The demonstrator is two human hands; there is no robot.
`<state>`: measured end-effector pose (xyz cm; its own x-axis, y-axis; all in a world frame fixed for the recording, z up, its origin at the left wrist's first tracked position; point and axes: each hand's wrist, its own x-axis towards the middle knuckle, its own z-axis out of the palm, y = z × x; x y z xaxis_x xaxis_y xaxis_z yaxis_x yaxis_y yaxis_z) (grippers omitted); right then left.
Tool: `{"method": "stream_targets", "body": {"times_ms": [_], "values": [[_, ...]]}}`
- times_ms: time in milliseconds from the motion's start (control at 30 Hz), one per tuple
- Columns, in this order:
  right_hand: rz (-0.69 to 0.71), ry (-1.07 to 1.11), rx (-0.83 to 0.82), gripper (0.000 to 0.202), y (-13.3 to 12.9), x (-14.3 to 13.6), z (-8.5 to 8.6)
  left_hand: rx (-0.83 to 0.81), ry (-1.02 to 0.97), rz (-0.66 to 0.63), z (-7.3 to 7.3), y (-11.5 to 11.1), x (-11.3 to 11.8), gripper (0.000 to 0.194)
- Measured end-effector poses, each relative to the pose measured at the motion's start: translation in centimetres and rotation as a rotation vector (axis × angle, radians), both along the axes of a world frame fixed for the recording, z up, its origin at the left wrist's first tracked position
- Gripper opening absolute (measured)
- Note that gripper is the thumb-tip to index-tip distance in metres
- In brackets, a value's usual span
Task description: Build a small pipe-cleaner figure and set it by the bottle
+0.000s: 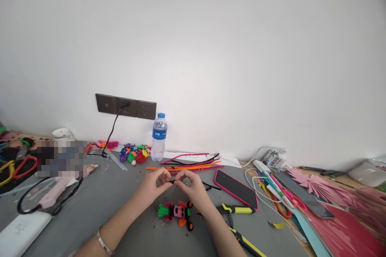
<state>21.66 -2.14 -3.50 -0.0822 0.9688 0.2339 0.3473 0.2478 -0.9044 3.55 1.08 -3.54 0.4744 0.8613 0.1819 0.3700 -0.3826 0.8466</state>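
Note:
My left hand [157, 184] and my right hand [189, 186] meet fingertip to fingertip above the grey mat, each closed in a pinch. Between them is a short black pipe cleaner [172, 182], mostly covered by the fingers. Just below, on the mat, lies a small pipe-cleaner figure [179, 211] in green, pink, black and orange. Behind my hands is a bundle of loose pipe cleaners [193, 167] in orange, black and magenta. Wire pliers [239, 209] with yellow and black handles rest beside my right forearm.
A pink-cased phone [237, 188] lies to the right, near white cables and paper sheets [346, 229]. A water bottle [159, 138] stands at the wall beside several finished figures [135, 154]. On the left are a pink glue gun [54, 192] and a white box [24, 233]. Another person's hand [370, 207] shows far right.

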Motion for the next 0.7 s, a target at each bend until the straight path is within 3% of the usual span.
{"method": "stream_targets", "body": {"times_ms": [367,567,700], "values": [[0.065,0.050,0.058,0.007,0.0,0.2,0.1,-0.183,-0.081,-0.017,0.4,0.0,0.1,0.017],[0.063,-0.104,0.175,0.015,0.1,0.6,-0.4,-0.028,-0.044,0.046,-0.5,0.5,-0.1,0.013],[0.053,-0.241,0.289,0.029,-0.2,-0.2,0.5,0.096,-0.008,0.073,-1.4,1.0,-0.3,0.013]]}}
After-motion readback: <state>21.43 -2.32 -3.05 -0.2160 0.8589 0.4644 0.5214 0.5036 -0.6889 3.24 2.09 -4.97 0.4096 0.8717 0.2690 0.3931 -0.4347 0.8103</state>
